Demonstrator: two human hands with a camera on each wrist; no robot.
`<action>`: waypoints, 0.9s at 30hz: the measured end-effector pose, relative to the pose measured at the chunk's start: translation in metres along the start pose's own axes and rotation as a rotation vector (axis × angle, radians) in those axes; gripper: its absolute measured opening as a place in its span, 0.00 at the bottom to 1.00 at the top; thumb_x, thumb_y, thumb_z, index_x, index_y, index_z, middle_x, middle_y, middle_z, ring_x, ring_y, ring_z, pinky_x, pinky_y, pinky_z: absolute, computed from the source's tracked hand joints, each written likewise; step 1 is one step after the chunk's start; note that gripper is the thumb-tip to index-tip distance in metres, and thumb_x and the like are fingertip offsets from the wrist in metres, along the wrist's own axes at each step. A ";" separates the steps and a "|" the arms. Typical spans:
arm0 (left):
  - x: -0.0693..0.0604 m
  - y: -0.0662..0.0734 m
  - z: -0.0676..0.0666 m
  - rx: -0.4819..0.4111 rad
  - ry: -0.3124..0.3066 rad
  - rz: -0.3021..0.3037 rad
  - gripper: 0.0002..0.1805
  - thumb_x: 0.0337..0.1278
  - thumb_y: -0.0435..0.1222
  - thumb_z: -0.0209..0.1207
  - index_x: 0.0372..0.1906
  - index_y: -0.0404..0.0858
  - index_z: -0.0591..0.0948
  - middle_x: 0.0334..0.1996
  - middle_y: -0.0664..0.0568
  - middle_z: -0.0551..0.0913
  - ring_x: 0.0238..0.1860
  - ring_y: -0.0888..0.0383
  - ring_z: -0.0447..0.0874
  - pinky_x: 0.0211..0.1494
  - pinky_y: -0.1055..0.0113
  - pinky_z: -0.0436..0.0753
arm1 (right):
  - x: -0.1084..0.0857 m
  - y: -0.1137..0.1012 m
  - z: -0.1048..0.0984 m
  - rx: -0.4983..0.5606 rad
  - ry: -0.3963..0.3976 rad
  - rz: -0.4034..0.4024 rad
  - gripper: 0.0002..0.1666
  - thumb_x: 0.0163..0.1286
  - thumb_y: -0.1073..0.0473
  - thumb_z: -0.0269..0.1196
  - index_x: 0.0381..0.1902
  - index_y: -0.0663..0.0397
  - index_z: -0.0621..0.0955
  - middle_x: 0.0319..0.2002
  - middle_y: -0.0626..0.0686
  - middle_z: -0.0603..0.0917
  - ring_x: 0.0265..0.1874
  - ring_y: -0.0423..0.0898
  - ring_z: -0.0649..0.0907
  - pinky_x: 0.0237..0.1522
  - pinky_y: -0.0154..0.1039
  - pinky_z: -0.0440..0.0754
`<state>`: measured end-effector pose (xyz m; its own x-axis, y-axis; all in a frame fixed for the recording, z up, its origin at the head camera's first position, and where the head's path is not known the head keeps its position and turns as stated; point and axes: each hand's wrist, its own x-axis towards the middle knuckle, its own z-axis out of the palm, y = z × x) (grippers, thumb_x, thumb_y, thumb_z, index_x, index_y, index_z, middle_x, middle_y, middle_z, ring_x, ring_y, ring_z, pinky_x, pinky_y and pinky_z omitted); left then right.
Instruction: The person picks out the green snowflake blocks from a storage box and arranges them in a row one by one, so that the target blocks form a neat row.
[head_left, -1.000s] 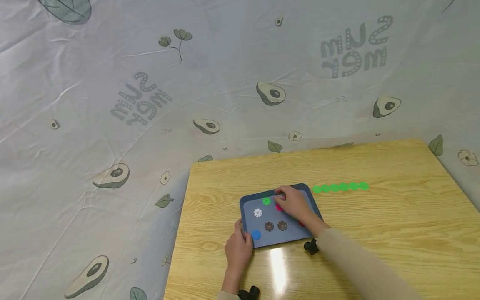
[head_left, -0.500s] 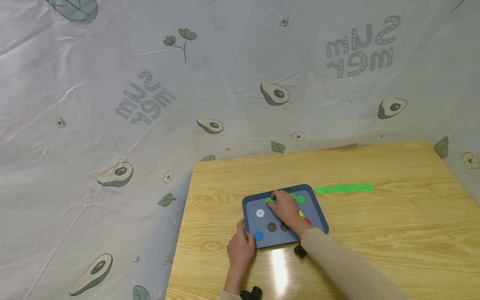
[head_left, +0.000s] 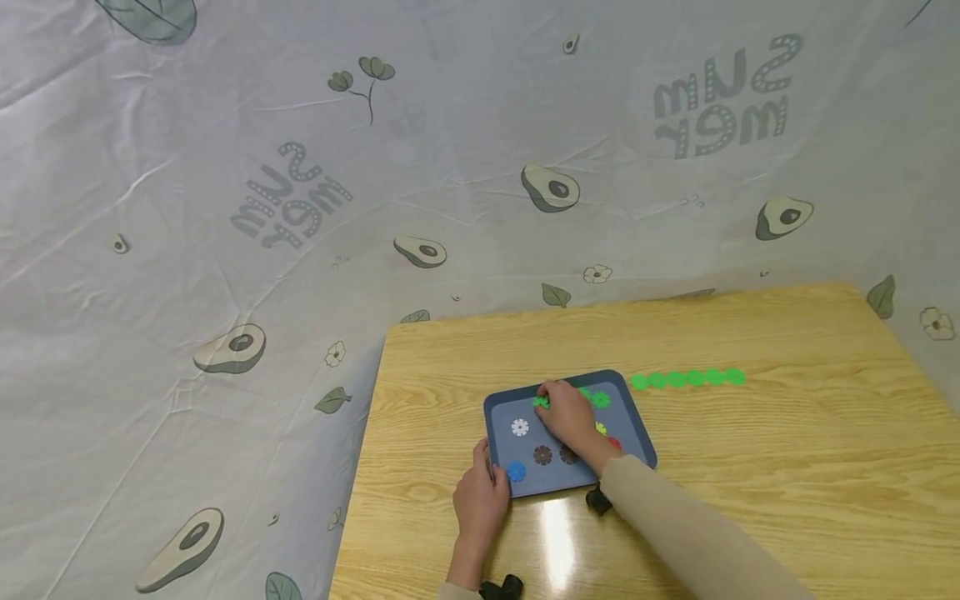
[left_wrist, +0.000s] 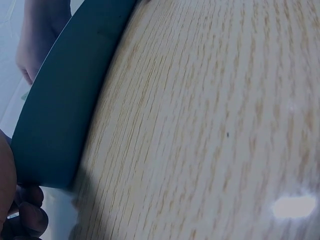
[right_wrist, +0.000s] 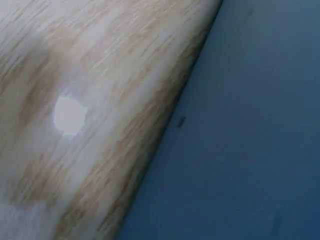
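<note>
A blue-grey tray point(head_left: 570, 479) lies on the wooden table, holding several notched plastic discs. My left hand point(head_left: 481, 498) grips its left rim near the front corner; in the left wrist view, fingers point(left_wrist: 33, 218) curl at the end of the tray's wall point(left_wrist: 65, 100). Over the tray's back part, my right hand point(head_left: 567, 414) pinches a green disc point(head_left: 541, 402), partly hidden by the fingers. Around that hand lie a white disc point(head_left: 520, 427), a brown disc point(head_left: 542, 455) and another green disc point(head_left: 601, 400). Only tray wall point(right_wrist: 240, 130) and table appear in the right wrist view.
Several green discs point(head_left: 686, 379) form a row on the table point(head_left: 787, 467), right of the tray. A blue disc point(head_left: 516, 472) sits by the left thumb; a yellow disc point(head_left: 601, 427) and a red disc point(head_left: 614, 442) are partly covered by the right arm. A printed cloth point(head_left: 465, 125) hangs behind.
My right hand has moved left inside the tray, from beside the pink disc to the green disc, which it now pinches. The left hand stays on the rim. The view shifted slightly.
</note>
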<state>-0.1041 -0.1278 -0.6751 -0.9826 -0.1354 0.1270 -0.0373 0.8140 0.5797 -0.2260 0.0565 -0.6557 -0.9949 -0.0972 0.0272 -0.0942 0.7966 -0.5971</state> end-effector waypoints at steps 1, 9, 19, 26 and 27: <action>0.000 0.000 0.000 -0.002 -0.002 -0.002 0.26 0.67 0.34 0.59 0.70 0.37 0.75 0.13 0.61 0.64 0.13 0.65 0.57 0.16 0.66 0.58 | 0.000 0.000 0.000 0.004 -0.008 0.000 0.12 0.63 0.59 0.75 0.43 0.55 0.87 0.41 0.56 0.85 0.34 0.51 0.83 0.38 0.51 0.81; -0.001 0.002 0.000 -0.008 0.001 -0.008 0.26 0.67 0.34 0.60 0.69 0.36 0.75 0.13 0.61 0.64 0.12 0.65 0.57 0.16 0.66 0.58 | -0.001 0.001 -0.003 0.071 -0.050 -0.005 0.09 0.63 0.61 0.74 0.41 0.55 0.88 0.32 0.48 0.81 0.30 0.44 0.78 0.36 0.46 0.78; -0.002 0.001 0.001 -0.015 -0.010 -0.015 0.26 0.67 0.33 0.59 0.70 0.37 0.75 0.13 0.61 0.63 0.13 0.65 0.55 0.15 0.67 0.56 | -0.001 0.001 -0.020 0.200 -0.034 -0.017 0.09 0.62 0.61 0.76 0.39 0.54 0.88 0.30 0.46 0.84 0.30 0.43 0.82 0.38 0.47 0.81; 0.000 0.002 0.000 -0.001 0.010 -0.014 0.26 0.66 0.33 0.60 0.69 0.37 0.76 0.13 0.61 0.63 0.13 0.64 0.56 0.15 0.65 0.57 | 0.001 0.012 -0.055 0.296 -0.003 0.010 0.11 0.65 0.60 0.74 0.43 0.58 0.87 0.33 0.49 0.86 0.32 0.47 0.85 0.38 0.48 0.81; 0.000 0.002 0.000 -0.001 0.012 -0.014 0.26 0.65 0.33 0.60 0.69 0.37 0.76 0.13 0.61 0.64 0.13 0.64 0.56 0.15 0.65 0.57 | 0.001 0.015 -0.062 0.305 -0.003 0.013 0.11 0.66 0.59 0.73 0.44 0.58 0.87 0.33 0.50 0.86 0.33 0.47 0.85 0.38 0.47 0.81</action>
<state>-0.1042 -0.1264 -0.6736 -0.9797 -0.1538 0.1286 -0.0510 0.8116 0.5820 -0.2311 0.1056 -0.6150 -0.9957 -0.0907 0.0158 -0.0659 0.5820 -0.8105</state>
